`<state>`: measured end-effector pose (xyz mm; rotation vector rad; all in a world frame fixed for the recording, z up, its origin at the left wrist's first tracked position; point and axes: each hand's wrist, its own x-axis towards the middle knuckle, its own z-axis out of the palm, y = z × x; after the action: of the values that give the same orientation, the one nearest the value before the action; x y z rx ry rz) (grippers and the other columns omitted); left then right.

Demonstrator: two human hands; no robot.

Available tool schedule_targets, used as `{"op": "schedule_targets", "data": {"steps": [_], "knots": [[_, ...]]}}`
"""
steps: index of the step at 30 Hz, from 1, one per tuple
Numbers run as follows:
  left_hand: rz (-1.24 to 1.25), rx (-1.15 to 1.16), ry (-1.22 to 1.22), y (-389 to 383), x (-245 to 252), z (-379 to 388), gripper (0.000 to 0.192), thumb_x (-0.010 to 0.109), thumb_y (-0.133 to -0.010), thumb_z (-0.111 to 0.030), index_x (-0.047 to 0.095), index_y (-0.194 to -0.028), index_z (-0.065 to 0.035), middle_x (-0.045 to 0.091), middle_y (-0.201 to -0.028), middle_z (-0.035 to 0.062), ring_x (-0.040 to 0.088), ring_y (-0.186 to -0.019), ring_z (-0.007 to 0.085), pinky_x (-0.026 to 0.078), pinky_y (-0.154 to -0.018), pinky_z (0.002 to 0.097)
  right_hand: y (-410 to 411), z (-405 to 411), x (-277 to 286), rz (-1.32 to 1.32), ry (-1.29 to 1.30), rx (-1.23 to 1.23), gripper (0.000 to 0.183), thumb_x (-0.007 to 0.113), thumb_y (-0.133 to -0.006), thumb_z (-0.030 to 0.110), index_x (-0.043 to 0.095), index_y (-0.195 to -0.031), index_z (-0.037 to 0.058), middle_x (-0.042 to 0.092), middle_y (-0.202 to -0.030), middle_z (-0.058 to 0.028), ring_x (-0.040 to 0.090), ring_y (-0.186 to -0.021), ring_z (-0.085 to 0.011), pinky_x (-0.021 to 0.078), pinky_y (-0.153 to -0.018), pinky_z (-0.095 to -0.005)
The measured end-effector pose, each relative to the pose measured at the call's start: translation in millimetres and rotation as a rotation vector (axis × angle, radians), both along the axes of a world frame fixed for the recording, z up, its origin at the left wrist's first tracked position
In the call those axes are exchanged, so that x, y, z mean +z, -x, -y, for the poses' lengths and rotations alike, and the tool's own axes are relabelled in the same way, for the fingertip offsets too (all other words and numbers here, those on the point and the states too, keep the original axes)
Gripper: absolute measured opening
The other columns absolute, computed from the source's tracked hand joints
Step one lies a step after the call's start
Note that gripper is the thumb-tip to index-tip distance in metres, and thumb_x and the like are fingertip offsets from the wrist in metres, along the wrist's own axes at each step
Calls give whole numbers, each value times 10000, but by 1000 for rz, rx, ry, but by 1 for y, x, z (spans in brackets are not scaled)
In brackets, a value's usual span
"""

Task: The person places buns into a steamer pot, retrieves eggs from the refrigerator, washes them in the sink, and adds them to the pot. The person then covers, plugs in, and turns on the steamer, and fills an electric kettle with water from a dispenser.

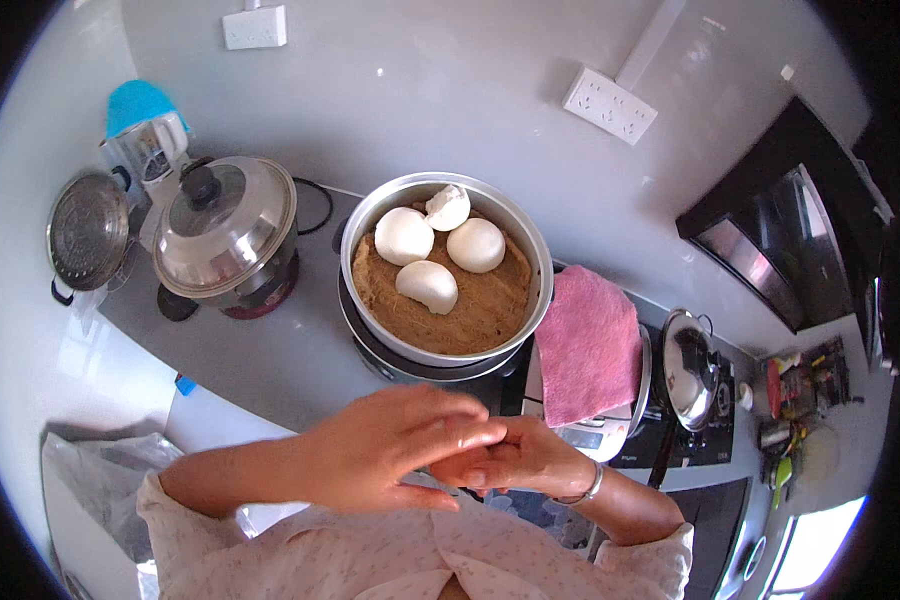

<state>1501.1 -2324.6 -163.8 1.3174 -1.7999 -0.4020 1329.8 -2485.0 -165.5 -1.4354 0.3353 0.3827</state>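
Note:
My left hand (412, 450) lies across my right hand (521, 459) in front of my body. The left fingers are extended, with the thumb apart. The right fingers curl under the left ones, and the space between the palms is hidden. Both hands look wet, and a silver bangle (589, 486) circles my right wrist. Beyond them stands a round metal steamer pot (544, 300), lined with a brown fibrous layer (450, 330). Several smooth white dough rounds (476, 245) rest on that layer. A smaller white piece (448, 208) with a rough edge touches one at the back.
To the left are a lidded steel pot (225, 232), a perforated steamer tray (90, 232) and a blender jug (154, 146). A pink towel (589, 345) drapes over an appliance beside the steamer. Farther right stands a lidded wok (690, 371) on a black hob (637, 450).

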Motion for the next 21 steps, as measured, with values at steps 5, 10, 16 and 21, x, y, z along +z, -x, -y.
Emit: {"op": "schedule_targets", "data": {"steps": [5, 10, 16, 21], "knots": [[-21, -15, -233, -81, 5, 45, 87, 731, -844, -129, 696, -881, -58, 657, -892, 67, 661, -819, 214, 527, -731, 343, 6, 8, 9, -41, -44, -329, 739, 820, -717, 406, 598, -1240, -67, 688, -934, -121, 650, -679, -119, 535, -589, -219], [404, -182, -505, -113, -21, 105, 133, 706, -800, -129, 705, -896, -38, 676, -881, 95, 667, -833, 268, 521, -734, 390, 17, 17, 7, 37, -5, -569, 866, 804, -693, 559, 588, -1220, -93, 692, -862, -127, 654, -625, -132, 508, -511, -212], [623, -373, -588, -108, -58, 133, 148, 638, -769, -85, 722, -890, -72, 689, -869, 140, 665, -855, 330, 531, -728, 442, 19, 15, 6, 115, -12, -614, 723, 759, -791, 468, 582, -1258, -55, 649, -850, -66, 623, -673, -105, 470, -543, -208], [690, -432, -557, -110, -67, 144, 108, 636, -750, -96, 702, -833, -77, 678, -807, 126, 659, -804, 332, 518, -688, 434, 14, 17, 7, 131, 12, -648, 715, 735, -813, 460, 563, -1274, -59, 649, -850, -78, 623, -666, -110, 464, -525, -211]]}}
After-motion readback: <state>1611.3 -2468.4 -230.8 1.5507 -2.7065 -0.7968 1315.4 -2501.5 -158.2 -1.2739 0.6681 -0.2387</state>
